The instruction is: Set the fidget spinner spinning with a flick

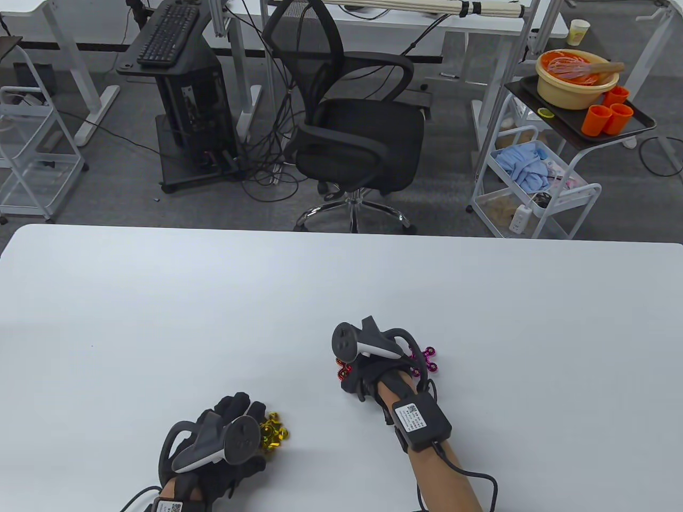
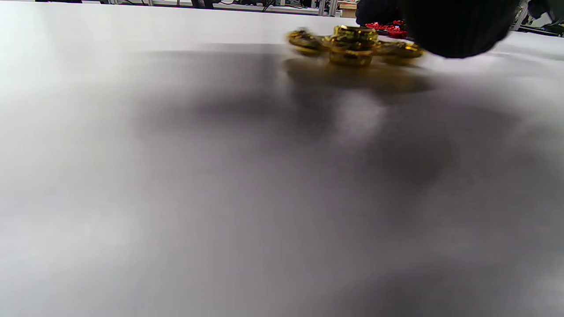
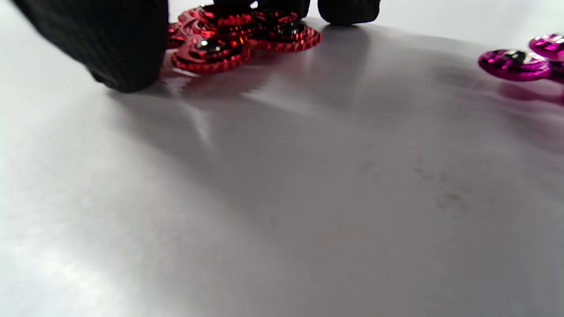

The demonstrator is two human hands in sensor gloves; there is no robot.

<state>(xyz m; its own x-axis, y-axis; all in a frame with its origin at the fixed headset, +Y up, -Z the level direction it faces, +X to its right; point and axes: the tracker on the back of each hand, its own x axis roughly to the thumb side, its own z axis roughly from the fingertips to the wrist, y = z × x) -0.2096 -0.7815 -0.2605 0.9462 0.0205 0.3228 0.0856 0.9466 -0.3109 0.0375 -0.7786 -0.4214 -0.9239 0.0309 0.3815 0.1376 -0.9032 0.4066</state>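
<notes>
A gold fidget spinner (image 1: 274,430) lies flat on the white table (image 1: 160,320) just right of my left hand (image 1: 246,417). In the left wrist view one gloved fingertip (image 2: 454,31) hangs beside the gold spinner's (image 2: 352,44) right lobe, and the hand grips nothing. My right hand (image 1: 356,373) lies over a red spinner (image 1: 342,371). In the right wrist view my thumb (image 3: 119,44) rests on the table against the red spinner's (image 3: 229,44) left side, and other fingertips (image 3: 348,11) come down at its far side and over its hub.
A magenta spinner (image 1: 427,360) lies just right of my right hand and shows in the right wrist view (image 3: 515,64). Beyond the table's far edge stand an office chair (image 1: 352,133) and a white cart (image 1: 539,186).
</notes>
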